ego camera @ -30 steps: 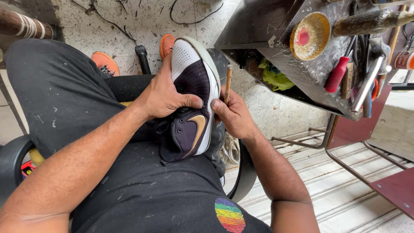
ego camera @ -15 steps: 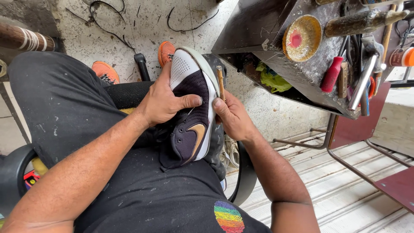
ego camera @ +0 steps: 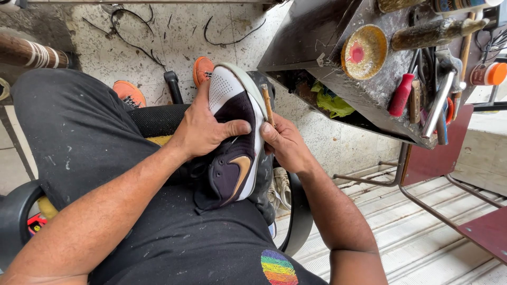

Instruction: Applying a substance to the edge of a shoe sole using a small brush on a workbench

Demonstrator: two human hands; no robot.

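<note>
A dark purple and white sneaker [ego camera: 236, 142] with a gold mark on its side rests on my lap, toe pointing away. My left hand [ego camera: 203, 129] grips it across the upper, thumb over the side. My right hand [ego camera: 285, 145] sits against the sole edge and holds a thin wooden stick [ego camera: 268, 104] upright beside the white sole. My black trousers and the black chair seat [ego camera: 158, 119] lie under the shoe.
A dark metal workbench [ego camera: 380, 89] stands at the right with a round yellow tin [ego camera: 363, 51], a red-handled tool [ego camera: 401, 94], a hammer and other tools. Orange shoes [ego camera: 202, 68] lie on the speckled floor ahead. A metal frame and maroon boards fill the right.
The view has shifted slightly. Both hands keep their hold on the sneaker and the stick, which stays along the sole edge.
</note>
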